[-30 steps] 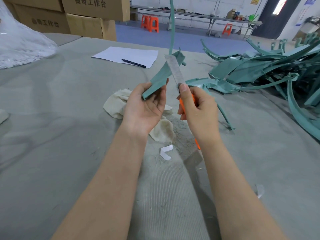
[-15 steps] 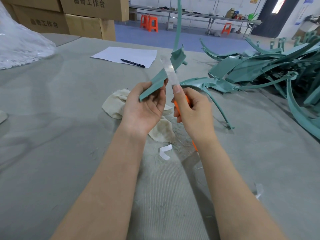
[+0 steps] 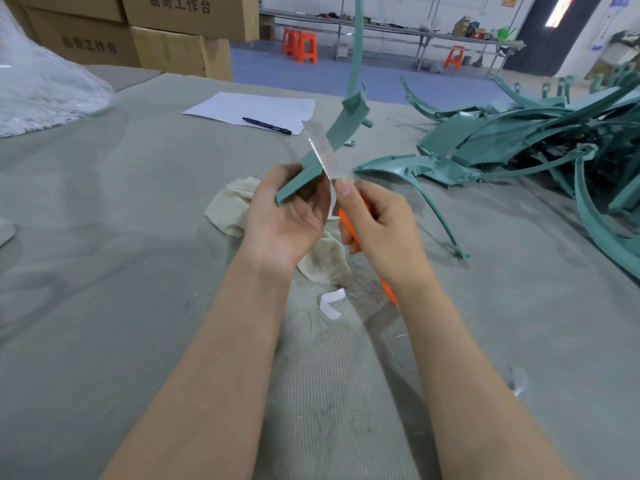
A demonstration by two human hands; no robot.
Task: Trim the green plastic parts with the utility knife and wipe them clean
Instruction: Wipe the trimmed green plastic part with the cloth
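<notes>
Green plastic, a long curved part (image 3: 348, 123), is raised above the tabletop (image 3: 104, 237) in the left hand (image 3: 287, 216), whose fingers and thumb curl round its flat lower end. Its thin upper end arcs up out of view. The right hand (image 3: 381, 220) grips an orange knife (image 3: 347, 225) with the thumb stretched up along its back. The blade (image 3: 323, 157), blurred, lies against the part's edge just above the left fingers. Beneath the hands a cream cloth (image 3: 228, 209) lies crumpled on the grey tabletop, with a small white scrap (image 3: 330, 301) just nearer the person. A pile of more green parts (image 3: 519, 133) sprawls on the right side, one of them reaching close to the right hand. Farther off lies a white sheet (image 3: 249, 107) with a black pen (image 3: 266, 125) on it. Cardboard boxes (image 3: 173, 29) stand behind the far left edge, beside a heap of clear plastic (image 3: 41, 88).
</notes>
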